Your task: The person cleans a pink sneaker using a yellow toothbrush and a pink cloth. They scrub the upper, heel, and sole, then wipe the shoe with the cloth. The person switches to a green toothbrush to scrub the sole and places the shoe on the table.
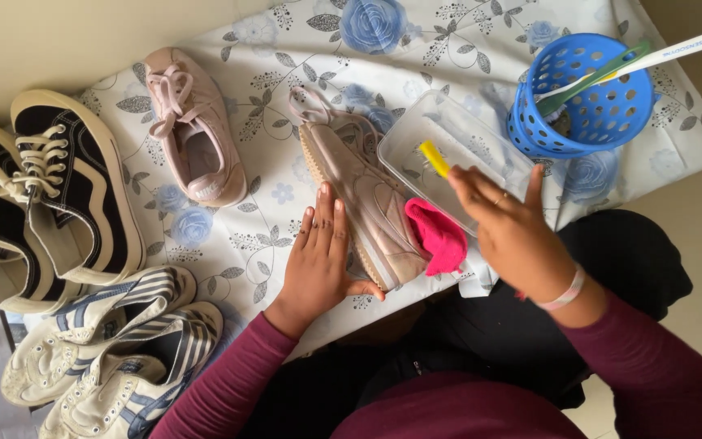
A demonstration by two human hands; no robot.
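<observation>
A pale pink sneaker (367, 199) lies on its side on the floral cloth (270, 89). My left hand (318, 256) rests flat against its sole side, fingers together. A bright pink rag (439, 236) sits bunched at the shoe's heel end. My right hand (509, 228) hovers over a clear plastic container (448, 142) and holds a yellow-handled tool (435, 158), most of it hidden by the fingers. The matching pink sneaker (192, 130) lies upright to the left.
A blue perforated basket (587, 106) at the upper right holds a green toothbrush (591, 77) and a white toothbrush (676, 49). Black-and-white high-tops (50, 203) and white striped sneakers (115, 349) lie at the left. My dark lap fills the bottom.
</observation>
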